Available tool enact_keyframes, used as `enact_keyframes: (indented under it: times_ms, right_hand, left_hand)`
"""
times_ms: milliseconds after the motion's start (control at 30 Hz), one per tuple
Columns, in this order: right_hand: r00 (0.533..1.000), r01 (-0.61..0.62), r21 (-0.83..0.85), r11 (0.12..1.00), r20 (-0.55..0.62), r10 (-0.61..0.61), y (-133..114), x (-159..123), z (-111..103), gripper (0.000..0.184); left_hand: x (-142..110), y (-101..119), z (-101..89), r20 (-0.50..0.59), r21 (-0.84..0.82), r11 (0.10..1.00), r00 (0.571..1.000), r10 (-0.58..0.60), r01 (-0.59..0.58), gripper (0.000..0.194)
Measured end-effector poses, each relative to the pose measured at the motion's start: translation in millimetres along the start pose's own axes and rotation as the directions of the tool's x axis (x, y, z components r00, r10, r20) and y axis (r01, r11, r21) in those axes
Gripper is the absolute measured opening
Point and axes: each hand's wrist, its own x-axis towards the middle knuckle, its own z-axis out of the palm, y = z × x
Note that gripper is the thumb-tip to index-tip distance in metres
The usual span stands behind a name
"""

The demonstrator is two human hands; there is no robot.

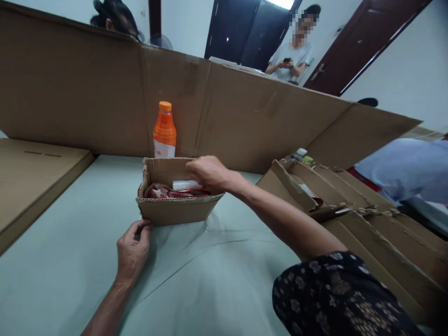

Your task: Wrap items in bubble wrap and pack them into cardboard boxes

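Right now my right hand (208, 170) is over the right part of a small open cardboard box (178, 212), knuckles up; its fingertips are hidden, so I cannot tell whether they grip anything. My left hand (133, 245) rests low at the box's near left corner, fingers curled and thumb close to them, the tips right by the cardboard; whether they pinch it, I cannot tell. The box sits upright on the pale green tabletop (217, 284), in front of me. Inside it lie a red, shiny packet (161, 192) and a white, roll-shaped item (187, 185), the latter just beside my right hand. Behind the box stands an orange bottle (164, 130), capped and upright, before a tall cardboard partition (252, 107). To my right is a divided cardboard holder (378, 238) with several slots; to my left lies a flat cardboard box (38, 172). Beyond the partition, a person (294, 53) holds a phone (287, 60).
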Motion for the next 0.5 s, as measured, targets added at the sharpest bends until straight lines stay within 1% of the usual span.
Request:
enact_keyframes:
  times_ms: [33, 67, 100, 133, 167, 200, 233, 267, 300, 333, 367, 400, 433, 500]
  right_hand:
    - [0.992, -0.036, 0.035, 0.999, -0.116, 0.04, 9.0, -19.4, -5.7, 0.02]
    - [0.962, -0.073, 0.098, 0.992, -0.256, 0.097, 18.8, -41.8, -8.4, 0.022]
    - [0.902, -0.111, 0.196, 0.974, -0.392, 0.182, 28.8, -65.7, -7.1, 0.024]
    - [0.83, -0.146, 0.302, 0.942, -0.48, 0.283, 37.7, -89.5, -1.3, 0.025]
    - [0.773, -0.175, 0.399, 0.9, -0.511, 0.377, 44.6, -111.6, 8.9, 0.026]
    - [0.754, -0.191, 0.481, 0.856, -0.486, 0.441, 48.5, -130.3, 22.9, 0.027]
    - [0.77, -0.197, 0.544, 0.815, -0.429, 0.472, 48.9, -144.4, 39.3, 0.031]
    - [0.814, -0.203, 0.586, 0.784, -0.344, 0.467, 45.8, -152.9, 56.5, 0.041]
    - [0.861, -0.199, 0.613, 0.765, -0.264, 0.436, 39.7, -155.7, 73.0, 0.055]
    - [0.896, -0.186, 0.629, 0.755, -0.208, 0.393, 31.5, -152.9, 87.2, 0.067]
    - [0.921, -0.171, 0.64, 0.749, -0.167, 0.352, 22.3, -145.8, 98.2, 0.074]
    - [0.93, -0.166, 0.651, 0.74, -0.145, 0.337, 13.2, -136.0, 105.6, 0.076]
    - [0.93, -0.17, 0.663, 0.729, -0.138, 0.342, 5.0, -125.3, 109.6, 0.074]
    - [0.912, -0.191, 0.69, 0.698, -0.138, 0.386, -6.0, -109.0, 110.7, 0.066]
  left_hand:
    - [-0.8, 1.1, -1.2, -0.021, 0.006, 1.0, 1.0, 0.012, -0.012, 0.031]
    - [-1.8, 2.1, -2.4, -0.041, 0.01, 1.0, 0.999, 0.027, -0.026, 0.03]
    - [-2.8, 3.0, -3.5, -0.065, 0.013, 0.999, 0.997, 0.04, -0.04, 0.03]
    - [-3.9, 3.9, -4.6, -0.086, 0.008, 0.999, 0.995, 0.052, -0.051, 0.031]
    - [-4.8, 4.7, -5.7, -0.108, -0.006, 0.998, 0.992, 0.058, -0.059, 0.034]
    - [-5.7, 5.7, -6.6, -0.126, -0.029, 0.998, 0.99, 0.056, -0.061, 0.041]
    - [-6.3, 6.9, -7.4, -0.141, -0.058, 0.997, 0.989, 0.047, -0.056, 0.05]
    - [-6.5, 8.6, -7.9, -0.148, -0.086, 0.995, 0.988, 0.035, -0.048, 0.061]
    - [-6.2, 10.7, -8.2, -0.145, -0.109, 0.993, 0.989, 0.023, -0.04, 0.071]
    - [-5.2, 13.2, -8.0, -0.131, -0.121, 0.992, 0.991, 0.013, -0.029, 0.079]
    - [-3.4, 16.1, -7.5, -0.109, -0.123, 0.992, 0.994, 0.006, -0.02, 0.084]
    - [-0.9, 19.3, -6.4, -0.073, -0.12, 0.993, 0.997, 0.003, -0.012, 0.085]
    - [2.3, 22.8, -4.7, -0.03, -0.119, 0.993, 1.0, 0.003, -0.007, 0.084]
    - [9.0, 30.4, 0.8, 0.053, -0.14, 0.99, 0.999, 0.001, 0.006, 0.077]
